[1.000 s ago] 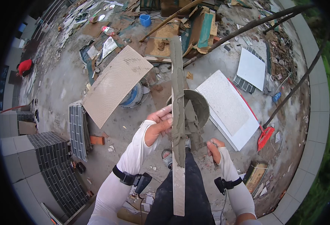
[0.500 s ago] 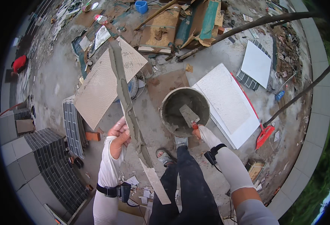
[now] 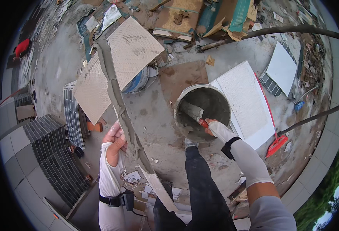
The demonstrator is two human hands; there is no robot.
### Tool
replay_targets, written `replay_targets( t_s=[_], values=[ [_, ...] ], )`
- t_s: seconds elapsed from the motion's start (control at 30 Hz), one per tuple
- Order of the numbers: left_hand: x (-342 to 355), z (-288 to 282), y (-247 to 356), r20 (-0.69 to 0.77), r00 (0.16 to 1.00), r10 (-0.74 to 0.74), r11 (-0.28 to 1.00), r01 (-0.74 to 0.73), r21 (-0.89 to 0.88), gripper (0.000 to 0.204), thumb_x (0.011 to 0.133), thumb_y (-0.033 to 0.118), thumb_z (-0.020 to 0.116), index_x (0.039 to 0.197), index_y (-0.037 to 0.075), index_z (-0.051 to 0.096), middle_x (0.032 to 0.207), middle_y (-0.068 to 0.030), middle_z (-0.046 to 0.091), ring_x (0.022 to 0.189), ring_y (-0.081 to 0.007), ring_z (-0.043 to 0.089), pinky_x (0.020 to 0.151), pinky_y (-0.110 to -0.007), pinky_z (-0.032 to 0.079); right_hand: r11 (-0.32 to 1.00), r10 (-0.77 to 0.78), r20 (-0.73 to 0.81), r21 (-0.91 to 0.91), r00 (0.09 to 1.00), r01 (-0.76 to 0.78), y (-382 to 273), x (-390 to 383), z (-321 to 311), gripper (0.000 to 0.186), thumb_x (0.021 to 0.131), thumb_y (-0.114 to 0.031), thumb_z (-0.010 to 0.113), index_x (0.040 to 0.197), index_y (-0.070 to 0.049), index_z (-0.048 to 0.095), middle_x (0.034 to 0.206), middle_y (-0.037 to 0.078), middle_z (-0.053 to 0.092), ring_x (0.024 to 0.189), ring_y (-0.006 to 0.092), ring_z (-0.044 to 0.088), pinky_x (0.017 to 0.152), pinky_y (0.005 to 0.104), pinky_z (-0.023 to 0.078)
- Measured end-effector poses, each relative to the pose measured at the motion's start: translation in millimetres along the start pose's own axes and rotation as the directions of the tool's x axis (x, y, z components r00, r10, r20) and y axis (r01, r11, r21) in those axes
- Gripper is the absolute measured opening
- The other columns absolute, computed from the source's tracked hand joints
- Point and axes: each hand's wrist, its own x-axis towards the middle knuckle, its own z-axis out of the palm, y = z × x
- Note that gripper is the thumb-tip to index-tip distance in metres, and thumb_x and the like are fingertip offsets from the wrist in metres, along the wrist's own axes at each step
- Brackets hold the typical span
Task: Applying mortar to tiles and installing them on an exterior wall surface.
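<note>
My left hand [image 3: 115, 141] is closed on the edge of a long, narrow tile strip [image 3: 162, 191]. Grey mortar [image 3: 117, 101] coats most of the strip's upper face, leaving its near end bare. In my right hand [image 3: 215, 129] is a trowel [image 3: 192, 111] with a red handle, its fingers wrapped round the grip. The trowel's blade is inside a round bucket [image 3: 178, 125] with wet grey mortar on its inner wall and floor. Part of the blade looks smeared with mortar.
A large textured tile [image 3: 135, 46] leans over a blue and white bucket [image 3: 138, 81]. White boards [image 3: 250, 104] lie right of the mortar bucket, beside a red broom [image 3: 276, 145]. Dark brick-patterned tiles [image 3: 63, 173] are stacked at left. A person in red [image 3: 22, 48] is far left.
My right hand has moved the trowel lower into the bucket, its blade now turned leftward. The left hand still holds the strip, slightly shifted left. The view has moved too.
</note>
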Motion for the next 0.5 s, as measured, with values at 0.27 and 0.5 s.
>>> replay_targets(
  t_s=[0.27,0.5],
  values=[
    [11.3,-1.1,10.3,0.173,0.984,-0.047,0.985,0.075,-0.157,0.056,0.092,0.011,0.058,0.141,-0.003,0.035,0.122,-0.0101,0.060,0.098,-0.0141,0.064,0.078,-0.023,0.053,0.929,0.014,-0.026,0.371,1.000,-0.003,-33.8,-201.8,-45.7,0.036,0.079,-0.021,0.065,0.110,-0.009,0.051,0.075,0.011,0.054,0.062,0.0240,0.056,0.059,0.0364,0.046],
    [13.9,47.7,41.8,0.390,0.920,0.043,0.956,0.075,-0.283,0.056,0.094,0.010,0.053,0.143,-0.003,0.028,0.121,-0.0114,0.060,0.098,-0.0161,0.065,0.078,-0.024,0.056,0.750,-0.009,-0.289,0.632,0.957,0.197,-145.6,-354.0,-26.2,0.051,0.081,-0.014,0.068,0.124,-0.003,0.043,0.090,0.010,0.063,0.078,0.0180,0.060,0.073,0.0301,0.048]
  ],
)
